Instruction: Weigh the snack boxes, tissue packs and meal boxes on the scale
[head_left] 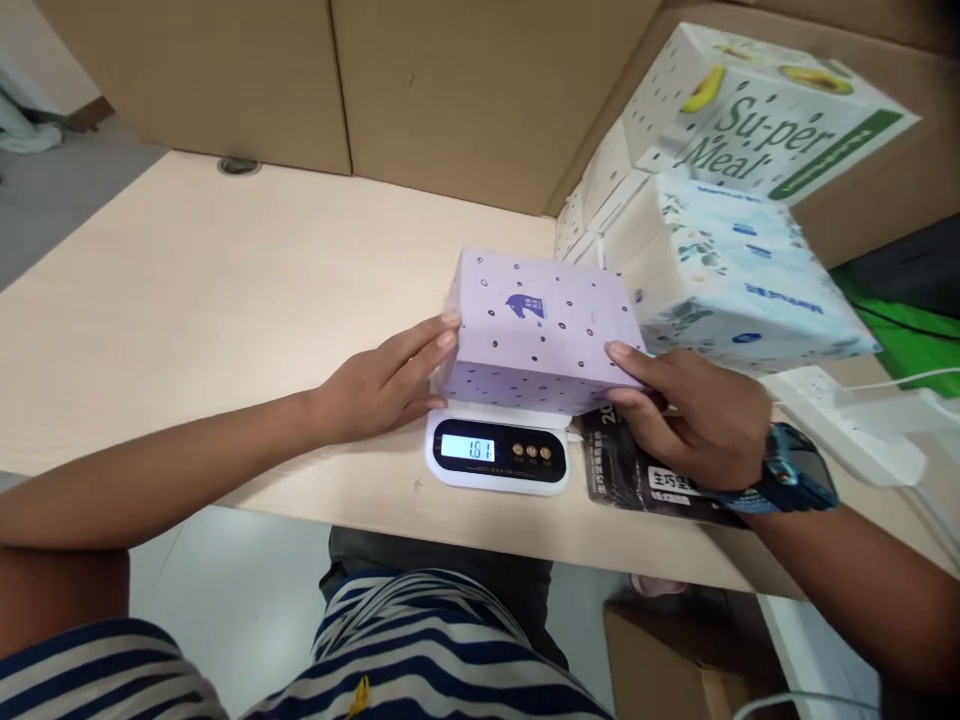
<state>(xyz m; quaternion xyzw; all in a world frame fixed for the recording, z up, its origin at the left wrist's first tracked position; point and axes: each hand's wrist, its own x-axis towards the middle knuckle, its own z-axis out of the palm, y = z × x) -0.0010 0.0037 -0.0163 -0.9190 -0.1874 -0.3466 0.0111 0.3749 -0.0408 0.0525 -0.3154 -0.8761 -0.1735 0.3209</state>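
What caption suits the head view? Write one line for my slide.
Left hand and right hand on opposite sides of a purple box at a white digital scale.

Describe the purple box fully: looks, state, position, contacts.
The purple box is pale lilac, apparently cardboard, with straight edges and small dark marks scattered over its top and near side. A darker purple animal-head logo with tiny, unreadable lettering sits on top. No opening shows. It lies broad face up, just behind the lit display of the white scale; its underside is hidden. The left hand touches its left end; the right hand grips its near right corner.
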